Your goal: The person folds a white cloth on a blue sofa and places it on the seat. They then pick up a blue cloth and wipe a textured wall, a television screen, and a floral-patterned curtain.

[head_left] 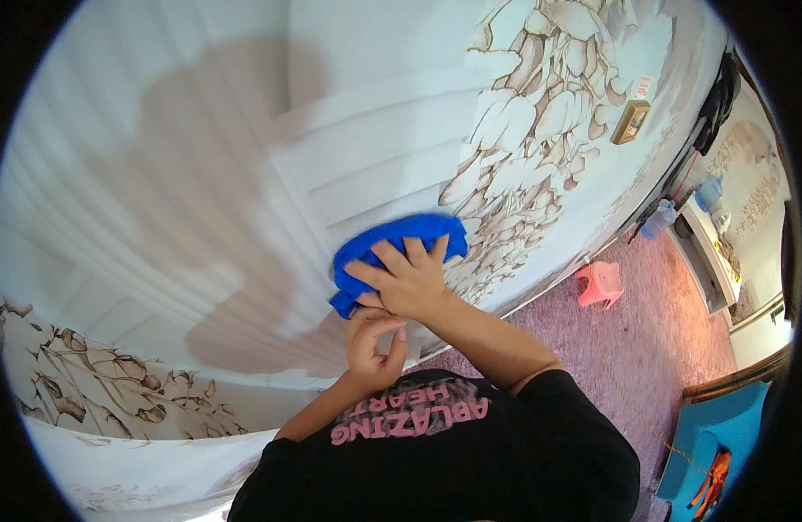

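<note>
My right hand (409, 280) presses a bright blue cloth (353, 252) against the patterned wall (366, 130), its fingers spread across the bunched fabric. The cloth reaches past the hand on both sides, with a loose corner at its lower left. Just below the right hand, close to its thumb side, my left hand (375, 348) is raised with the fingers curled in. I see nothing between those fingers, though part of the palm is hidden.
A light switch (630, 122) is on the wall at upper right. On the purplish floor (644, 348) stand a pink stool (600, 284) and a blue chair-like piece (714, 444) with an orange item on it. Large water bottles (658, 219) stand beside a white table (714, 252).
</note>
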`<action>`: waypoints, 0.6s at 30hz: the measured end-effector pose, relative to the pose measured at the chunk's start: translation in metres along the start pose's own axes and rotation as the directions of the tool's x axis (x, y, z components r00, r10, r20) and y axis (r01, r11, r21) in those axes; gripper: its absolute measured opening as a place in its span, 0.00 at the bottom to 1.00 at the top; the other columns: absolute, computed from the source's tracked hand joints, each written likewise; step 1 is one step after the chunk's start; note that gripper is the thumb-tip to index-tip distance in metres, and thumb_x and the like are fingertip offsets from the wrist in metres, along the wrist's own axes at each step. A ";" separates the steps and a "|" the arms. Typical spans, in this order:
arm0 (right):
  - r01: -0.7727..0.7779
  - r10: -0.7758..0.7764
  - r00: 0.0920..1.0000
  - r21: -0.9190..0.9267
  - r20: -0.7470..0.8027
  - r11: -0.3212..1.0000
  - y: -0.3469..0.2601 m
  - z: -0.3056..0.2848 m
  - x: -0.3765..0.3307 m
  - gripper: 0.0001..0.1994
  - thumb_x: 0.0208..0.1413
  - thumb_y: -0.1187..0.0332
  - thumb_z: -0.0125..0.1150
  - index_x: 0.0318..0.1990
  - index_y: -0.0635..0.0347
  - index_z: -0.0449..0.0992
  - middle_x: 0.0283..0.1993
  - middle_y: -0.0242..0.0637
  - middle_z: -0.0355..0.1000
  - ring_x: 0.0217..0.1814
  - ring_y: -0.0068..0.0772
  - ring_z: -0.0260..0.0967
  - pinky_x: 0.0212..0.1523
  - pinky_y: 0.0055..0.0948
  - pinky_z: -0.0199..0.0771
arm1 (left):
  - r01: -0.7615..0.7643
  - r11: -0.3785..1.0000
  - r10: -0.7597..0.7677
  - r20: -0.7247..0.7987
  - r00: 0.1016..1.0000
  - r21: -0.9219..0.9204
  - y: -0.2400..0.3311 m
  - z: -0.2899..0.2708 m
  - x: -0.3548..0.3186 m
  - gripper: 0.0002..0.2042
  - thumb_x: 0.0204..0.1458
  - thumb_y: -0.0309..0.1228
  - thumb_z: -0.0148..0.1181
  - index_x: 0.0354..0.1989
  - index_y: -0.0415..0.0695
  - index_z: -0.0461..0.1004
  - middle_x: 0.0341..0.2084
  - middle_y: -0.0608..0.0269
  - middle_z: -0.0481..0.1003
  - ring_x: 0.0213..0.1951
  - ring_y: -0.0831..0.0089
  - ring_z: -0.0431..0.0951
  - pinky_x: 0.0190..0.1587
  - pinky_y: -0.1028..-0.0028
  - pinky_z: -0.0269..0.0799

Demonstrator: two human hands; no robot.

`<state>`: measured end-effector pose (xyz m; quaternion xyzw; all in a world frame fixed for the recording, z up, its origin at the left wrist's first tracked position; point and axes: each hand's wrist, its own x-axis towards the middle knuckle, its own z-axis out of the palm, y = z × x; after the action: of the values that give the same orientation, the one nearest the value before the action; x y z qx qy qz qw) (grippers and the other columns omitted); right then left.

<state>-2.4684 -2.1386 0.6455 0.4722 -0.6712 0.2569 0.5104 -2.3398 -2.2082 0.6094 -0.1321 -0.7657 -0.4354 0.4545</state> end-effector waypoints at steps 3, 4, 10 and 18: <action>-0.049 0.055 0.983 -0.039 0.178 0.998 0.028 -0.009 -0.038 0.22 0.37 0.43 0.66 0.46 0.22 0.77 0.53 0.21 0.66 0.50 0.38 0.56 0.48 0.57 0.51 | -0.031 0.999 0.029 0.038 0.999 0.033 0.001 0.000 0.006 0.11 0.45 0.16 0.60 0.38 0.39 0.74 0.32 0.52 0.76 0.34 0.58 0.77 0.37 0.67 0.72; -0.114 0.122 0.981 -0.061 0.154 0.992 0.043 -0.012 -0.045 0.24 0.39 0.45 0.65 0.48 0.27 0.76 0.57 0.28 0.64 0.54 0.45 0.56 0.53 0.62 0.48 | -0.040 0.998 0.038 0.048 0.998 0.044 0.002 0.001 0.007 0.11 0.45 0.16 0.61 0.38 0.39 0.74 0.31 0.52 0.77 0.33 0.58 0.78 0.36 0.67 0.73; -0.351 0.349 0.933 -0.002 -0.088 0.936 0.075 -0.033 0.036 0.35 0.41 0.52 0.63 0.60 0.51 0.68 0.70 0.58 0.49 0.72 0.73 0.38 0.66 0.74 0.24 | 0.009 1.000 -0.008 0.024 1.000 -0.018 -0.002 0.010 0.004 0.10 0.46 0.16 0.61 0.38 0.39 0.74 0.32 0.52 0.76 0.33 0.58 0.77 0.36 0.68 0.73; 0.041 -0.043 0.998 0.047 0.046 0.998 0.018 -0.014 0.003 0.29 0.39 0.47 0.65 0.55 0.19 0.73 0.55 0.15 0.68 0.48 0.28 0.59 0.54 0.56 0.49 | -0.069 0.994 0.075 0.074 0.994 -0.084 0.000 0.019 0.014 0.10 0.47 0.14 0.58 0.38 0.37 0.73 0.34 0.52 0.76 0.34 0.63 0.76 0.38 0.70 0.72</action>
<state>-2.4784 -2.1204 0.6552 0.5038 -0.6667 0.2502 0.4890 -2.3583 -2.1964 0.6168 -0.1947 -0.7590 -0.4443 0.4344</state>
